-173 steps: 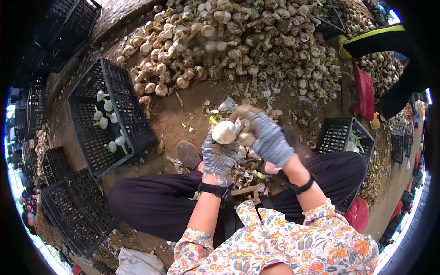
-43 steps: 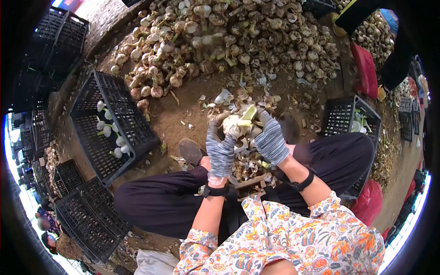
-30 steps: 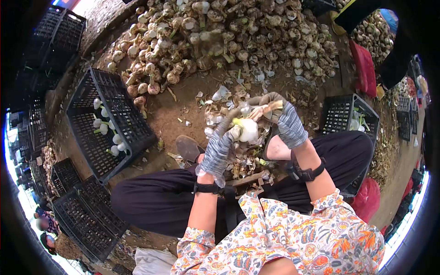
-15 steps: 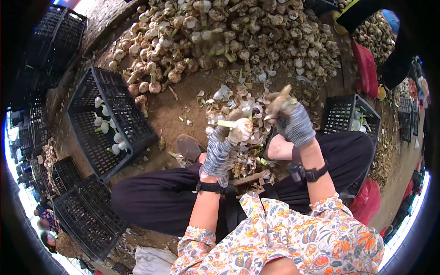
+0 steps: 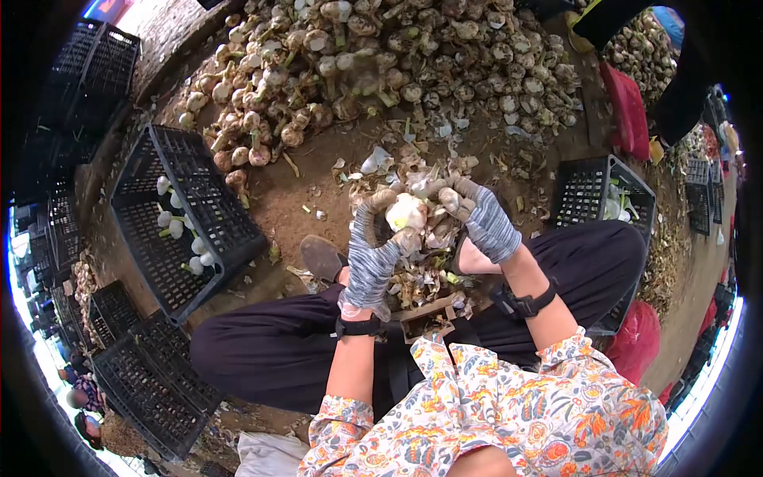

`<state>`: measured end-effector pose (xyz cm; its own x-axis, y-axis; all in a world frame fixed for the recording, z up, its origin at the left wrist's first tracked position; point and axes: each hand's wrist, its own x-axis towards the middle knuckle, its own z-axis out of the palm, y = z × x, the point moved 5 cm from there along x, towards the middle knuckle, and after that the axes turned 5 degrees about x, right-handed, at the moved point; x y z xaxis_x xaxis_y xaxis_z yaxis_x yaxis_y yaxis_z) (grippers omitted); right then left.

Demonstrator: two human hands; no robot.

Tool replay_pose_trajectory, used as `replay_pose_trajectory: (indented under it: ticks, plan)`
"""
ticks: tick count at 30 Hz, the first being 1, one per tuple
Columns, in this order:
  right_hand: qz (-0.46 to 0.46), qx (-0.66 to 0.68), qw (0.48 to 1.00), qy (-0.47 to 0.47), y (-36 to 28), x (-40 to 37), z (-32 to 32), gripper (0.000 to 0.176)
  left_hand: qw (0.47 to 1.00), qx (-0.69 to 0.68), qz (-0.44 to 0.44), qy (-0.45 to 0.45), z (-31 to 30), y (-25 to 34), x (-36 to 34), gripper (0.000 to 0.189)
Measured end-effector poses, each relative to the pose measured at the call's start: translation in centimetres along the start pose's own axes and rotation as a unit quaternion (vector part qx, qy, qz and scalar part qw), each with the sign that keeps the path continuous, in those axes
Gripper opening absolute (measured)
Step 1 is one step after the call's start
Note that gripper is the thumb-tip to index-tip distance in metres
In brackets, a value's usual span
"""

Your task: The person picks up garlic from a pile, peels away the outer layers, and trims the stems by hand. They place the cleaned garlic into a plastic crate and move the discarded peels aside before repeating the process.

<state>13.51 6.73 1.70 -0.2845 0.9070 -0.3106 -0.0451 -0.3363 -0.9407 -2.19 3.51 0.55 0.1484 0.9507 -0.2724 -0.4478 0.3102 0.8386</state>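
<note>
A pale garlic bulb [image 5: 405, 213] sits in my left hand [image 5: 372, 248], whose gloved fingers and thumb wrap round its left side. My right hand [image 5: 482, 221], in the same grey-and-tan kind of glove, is at the bulb's right side with its fingers curled in. Whatever is between those right fingers is hidden. Loose garlic skins [image 5: 429, 278] lie heaped on the ground beneath both hands, between my legs.
A large pile of untrimmed garlic [image 5: 342, 71] spreads ahead. To the left, a tilted black crate [image 5: 211, 211] holds several white bulbs; another crate [image 5: 584, 187] with bulbs stands right. A red plastic stool or tub [image 5: 625, 111] and a person's leg [image 5: 690, 95] are at upper right.
My right hand has come down and left to the bulb. In my left hand the bulb has turned, so its green stem no longer points left. The view has shifted slightly.
</note>
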Motion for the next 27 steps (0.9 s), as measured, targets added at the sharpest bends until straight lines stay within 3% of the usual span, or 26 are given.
replay_pose_trajectory:
  ticks: [3,5,9,10,11,13,14,15,17,19,21,23,24,25,26,27]
  plan:
    - [-0.051,0.025,0.998,0.015,0.4,-0.6,0.6,0.029,0.998,0.052,0.022,0.027,-0.5,-1.0,0.0,0.058]
    - [-0.195,-0.266,0.941,0.079,-0.8,-1.1,1.7,0.024,0.996,0.081,0.027,0.038,-0.7,-0.9,-0.3,0.057]
    - [-0.172,-0.269,0.945,0.073,-2.4,-0.8,2.1,0.010,0.994,0.102,0.017,0.041,-0.7,-0.4,-0.5,0.057]
    - [-0.203,-0.263,0.933,0.138,-2.3,-0.7,1.3,0.007,0.995,0.084,0.034,0.033,-0.9,-0.8,-0.3,0.058]
    - [-0.203,-0.263,0.933,0.138,-1.8,-0.3,0.6,0.007,0.996,0.066,0.052,0.026,-1.0,-0.9,-0.2,0.058]
    - [-0.135,-0.186,0.959,0.167,0.0,0.4,-1.7,0.010,0.998,0.021,0.060,0.004,-0.5,-0.8,-0.1,0.060]
    - [-0.065,-0.052,0.986,0.144,1.0,0.5,-1.7,0.009,0.999,-0.048,0.012,0.003,-0.3,-1.0,-0.1,0.060]
    - [-0.064,-0.053,0.986,0.143,0.9,0.3,-1.6,0.009,0.992,-0.117,-0.038,0.002,0.1,-1.1,-0.1,0.060]
    - [-0.026,0.122,0.987,0.105,0.3,-0.2,-1.0,0.007,0.987,-0.149,-0.057,-0.002,0.7,-0.9,0.0,0.061]
    - [-0.032,0.120,0.989,0.078,-1.1,-0.8,-0.1,0.008,0.980,-0.184,-0.060,0.055,0.3,-1.5,0.2,0.061]
    - [0.009,0.234,0.972,0.028,-1.1,-1.2,1.4,0.012,0.974,-0.212,-0.064,0.054,-0.4,-2.4,0.5,0.054]
    - [0.016,0.160,0.986,0.034,1.6,-1.3,1.6,0.021,0.960,-0.226,-0.144,0.078,-1.4,-3.6,0.1,0.044]
    - [0.092,0.419,0.901,-0.060,2.9,-1.3,2.3,0.024,0.948,-0.278,-0.126,0.093,-1.2,-3.8,0.2,0.037]
    - [0.160,0.640,0.737,-0.146,3.3,-1.7,2.9,0.026,0.948,-0.278,-0.126,0.095,-1.4,-3.8,0.2,0.037]
    - [0.175,0.697,0.677,-0.159,3.1,-1.5,2.7,0.031,0.927,-0.347,-0.117,0.077,-1.1,-3.4,0.2,0.035]
    - [0.167,0.671,0.708,-0.143,2.9,-1.3,1.9,0.029,0.902,-0.414,-0.105,0.058,-1.0,-3.0,0.3,0.034]
